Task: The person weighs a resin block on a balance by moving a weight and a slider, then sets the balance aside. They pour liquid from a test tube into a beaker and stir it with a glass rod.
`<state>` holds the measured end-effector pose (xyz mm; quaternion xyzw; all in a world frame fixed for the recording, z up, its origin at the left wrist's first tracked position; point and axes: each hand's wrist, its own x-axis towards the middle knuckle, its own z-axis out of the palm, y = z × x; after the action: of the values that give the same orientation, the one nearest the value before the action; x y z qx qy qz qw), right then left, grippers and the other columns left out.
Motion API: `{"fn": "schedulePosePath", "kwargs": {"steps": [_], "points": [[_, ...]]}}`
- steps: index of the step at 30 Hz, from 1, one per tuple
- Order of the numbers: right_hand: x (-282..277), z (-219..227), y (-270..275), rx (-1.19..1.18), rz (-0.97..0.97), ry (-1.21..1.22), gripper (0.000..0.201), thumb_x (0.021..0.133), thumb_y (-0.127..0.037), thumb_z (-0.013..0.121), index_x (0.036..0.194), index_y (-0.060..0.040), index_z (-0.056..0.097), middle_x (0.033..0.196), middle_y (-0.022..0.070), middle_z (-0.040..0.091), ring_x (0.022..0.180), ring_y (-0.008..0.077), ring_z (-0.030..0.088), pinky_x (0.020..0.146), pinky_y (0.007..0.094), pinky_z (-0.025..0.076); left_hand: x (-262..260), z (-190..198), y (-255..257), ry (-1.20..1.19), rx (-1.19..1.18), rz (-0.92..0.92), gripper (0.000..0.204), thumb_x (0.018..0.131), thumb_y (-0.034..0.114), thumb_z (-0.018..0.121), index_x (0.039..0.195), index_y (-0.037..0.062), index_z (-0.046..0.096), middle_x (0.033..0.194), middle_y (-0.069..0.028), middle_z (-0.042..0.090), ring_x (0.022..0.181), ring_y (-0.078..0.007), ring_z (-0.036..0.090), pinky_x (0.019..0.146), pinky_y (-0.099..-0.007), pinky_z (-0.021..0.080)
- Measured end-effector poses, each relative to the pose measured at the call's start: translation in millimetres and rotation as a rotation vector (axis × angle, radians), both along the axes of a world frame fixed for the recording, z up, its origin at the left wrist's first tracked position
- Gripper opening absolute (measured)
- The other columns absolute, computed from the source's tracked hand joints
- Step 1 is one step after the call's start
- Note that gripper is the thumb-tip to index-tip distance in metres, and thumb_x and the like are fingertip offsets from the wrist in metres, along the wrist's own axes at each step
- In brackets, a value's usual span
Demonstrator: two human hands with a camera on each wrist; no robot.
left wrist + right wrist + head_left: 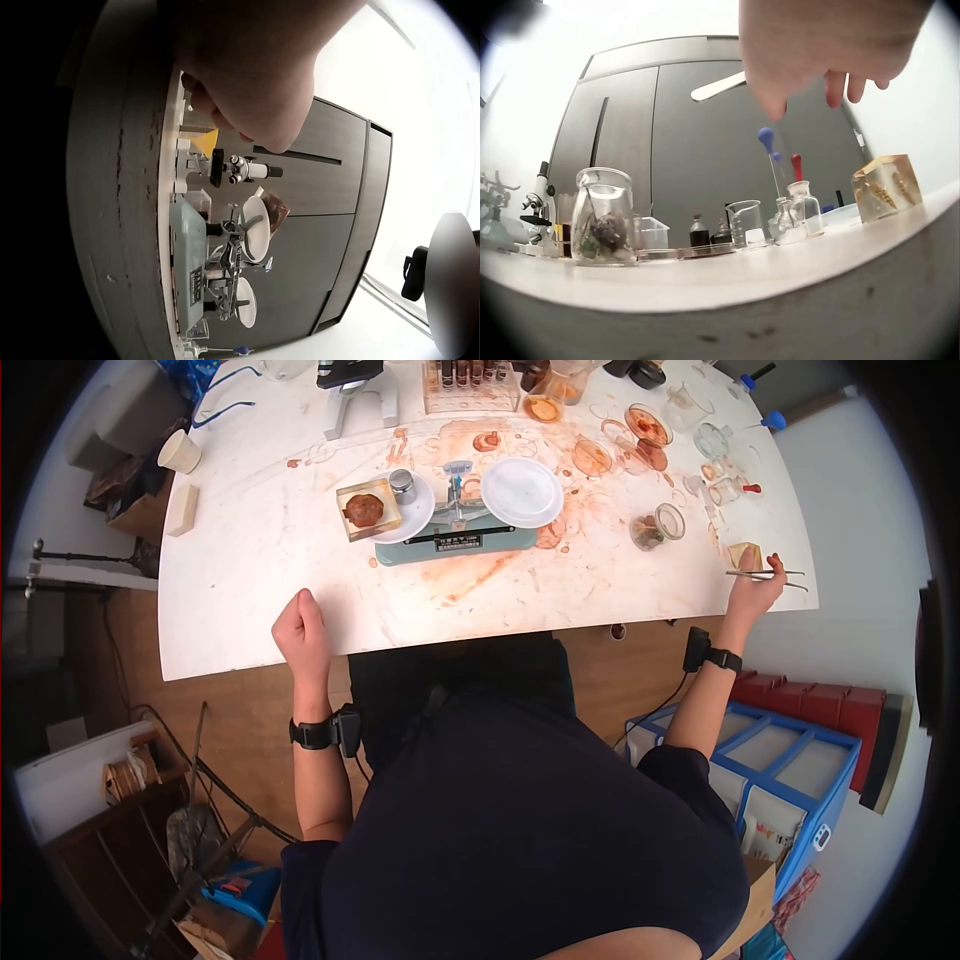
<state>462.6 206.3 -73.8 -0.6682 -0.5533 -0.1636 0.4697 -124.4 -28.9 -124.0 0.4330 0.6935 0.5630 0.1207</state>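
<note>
My right hand [757, 592] holds a pair of metal tweezers [745, 573] sideways at the table's right end. Its rounded, flat end [718, 88] sticks out past the hand in the right wrist view. Just beyond these fingers stands a clear resin block with yellowish specimens inside [889, 191]. My left hand [302, 630] rests by the front edge, fingers curled, with nothing in it. Ahead of it is a teal balance scale [458, 546]. Its left pan bears a resin block with a brown specimen [364, 511] and a metal weight [402, 484]; its right pan [522, 492] is bare.
A glass jar with plant bits and dark matter [604, 225] stands left of my right hand. Behind are stained petri dishes [648, 424], a beaker [745, 223] and dropper bottles. A microscope [240, 169] and a rack of tubes [470, 388] stand at the back.
</note>
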Motion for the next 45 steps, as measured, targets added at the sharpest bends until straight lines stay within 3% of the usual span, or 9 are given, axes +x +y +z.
{"fn": "schedulePosePath", "kwargs": {"steps": [1,10,15,21,24,28,36,42,45], "points": [[19,-8,9,0.016,0.005,-0.019,0.051,0.084,-0.029,0.083,0.113,0.0046,0.058,0.125,0.0289,0.061,0.118,0.0417,0.059,0.101,0.0460,0.046,-1,-1,0,-0.002,0.002,-0.003,0.043,0.106,0.014,0.049,0.066,0.0014,0.041,0.057,0.0008,0.036,0.055,-0.0076,0.031,0.050,-0.0294,0.026],[25,-25,14,-0.241,-0.011,-0.054,0.050,0.083,-0.023,0.082,0.117,0.0051,0.059,0.112,0.0296,0.065,0.104,0.0455,0.063,0.091,0.0467,0.051,-1,-2,0,-0.019,0.009,-0.012,0.042,0.105,0.013,0.050,0.067,0.0015,0.038,0.059,0.0008,0.033,0.057,-0.0081,0.029,0.051,-0.0298,0.025],[37,-42,17,-0.168,-0.058,-0.136,0.047,0.084,-0.017,0.080,0.121,0.0029,0.058,0.115,0.0283,0.062,0.110,0.0432,0.055,0.096,0.0492,0.045,-2,-4,1,0.015,-0.003,-0.003,0.041,0.105,0.013,0.051,0.068,0.0013,0.037,0.060,0.0003,0.031,0.058,-0.0086,0.027,0.051,-0.0304,0.025],[44,-48,21,-0.112,-0.039,-0.163,0.054,0.087,-0.018,0.078,0.129,0.0057,0.054,0.125,0.0274,0.059,0.119,0.0426,0.054,0.103,0.0466,0.044,0,-1,1,0.015,-0.020,0.001,0.041,0.105,0.013,0.050,0.068,0.0010,0.038,0.059,0.0000,0.032,0.058,-0.0087,0.028,0.051,-0.0305,0.025],[46,-51,23,-0.122,-0.003,0.059,0.056,0.090,-0.019,0.075,0.134,0.0067,0.050,0.133,0.0266,0.055,0.124,0.0401,0.053,0.107,0.0437,0.043,0,0,1,0.023,-0.040,-0.003,0.041,0.105,0.012,0.050,0.067,0.0008,0.039,0.059,-0.0001,0.033,0.057,-0.0085,0.029,0.051,-0.0301,0.026],[43,-45,19,-0.176,-0.001,0.147,0.054,0.092,-0.019,0.073,0.135,0.0055,0.050,0.133,0.0249,0.054,0.124,0.0386,0.054,0.108,0.0423,0.043,0,1,2,0.029,-0.051,0.002,0.041,0.105,0.013,0.049,0.067,0.0009,0.041,0.058,0.0001,0.035,0.056,-0.0082,0.030,0.051,-0.0294,0.026],[29,-44,6,-0.023,0.064,0.430,0.051,0.089,-0.015,0.078,0.129,0.0041,0.051,0.122,0.0188,0.061,0.107,0.0244,0.064,0.091,0.0335,0.054,-1,1,1,0.015,-0.019,-0.017,0.041,0.105,0.014,0.049,0.067,0.0008,0.042,0.058,0.0003,0.036,0.055,-0.0078,0.032,0.050,-0.0293,0.027],[-41,-18,-33,0.212,0.161,0.589,0.049,0.087,-0.001,0.077,0.127,0.0045,0.048,0.125,0.0190,0.060,0.108,0.0247,0.064,0.093,0.0343,0.057,-1,1,1,-0.004,-0.027,-0.021,0.041,0.105,0.014,0.050,0.068,0.0008,0.039,0.059,0.0004,0.033,0.057,-0.0084,0.029,0.051,-0.0299,0.026],[-82,3,-44,0.314,0.312,0.565,0.048,0.088,0.006,0.072,0.128,0.0041,0.045,0.131,0.0203,0.057,0.111,0.0271,0.064,0.097,0.0371,0.057,-2,1,1,0.004,-0.031,-0.025,0.041,0.105,0.014,0.050,0.068,0.0009,0.039,0.059,0.0004,0.032,0.058,-0.0085,0.028,0.051,-0.0301,0.026]]}}
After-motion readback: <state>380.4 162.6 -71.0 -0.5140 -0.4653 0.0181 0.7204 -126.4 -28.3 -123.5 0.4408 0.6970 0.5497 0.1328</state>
